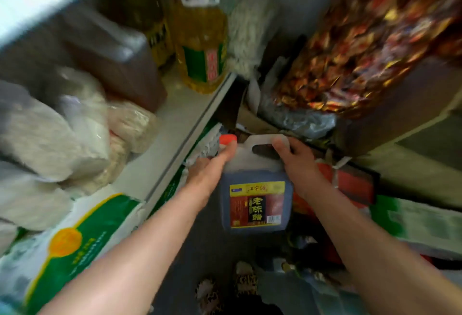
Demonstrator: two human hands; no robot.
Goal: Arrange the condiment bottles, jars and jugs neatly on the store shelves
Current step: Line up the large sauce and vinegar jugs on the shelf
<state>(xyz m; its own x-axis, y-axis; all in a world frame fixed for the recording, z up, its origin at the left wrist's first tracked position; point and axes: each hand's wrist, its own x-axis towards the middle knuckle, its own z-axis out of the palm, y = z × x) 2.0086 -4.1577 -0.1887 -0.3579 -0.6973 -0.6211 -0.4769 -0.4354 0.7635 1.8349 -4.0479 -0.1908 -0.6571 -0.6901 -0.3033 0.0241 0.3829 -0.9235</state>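
The right hand (295, 162) had its grip clamped through the handle of the dark vinegar jug (257, 189), carrying its weight, while the left hand (212, 167) wrapped the neck below the red cap (228, 139), probably for steadiness. The jug hung beneath both grips, right of the shelf (180, 124) bearing the cooking-oil jug (200, 47).

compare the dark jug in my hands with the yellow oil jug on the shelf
The dark jug holds near-black liquid; the yellow oil jug holds clear golden liquid. The dark jug is gripped by both hands; the oil jug stands untouched on the shelf. Both have red caps, handles and labels.
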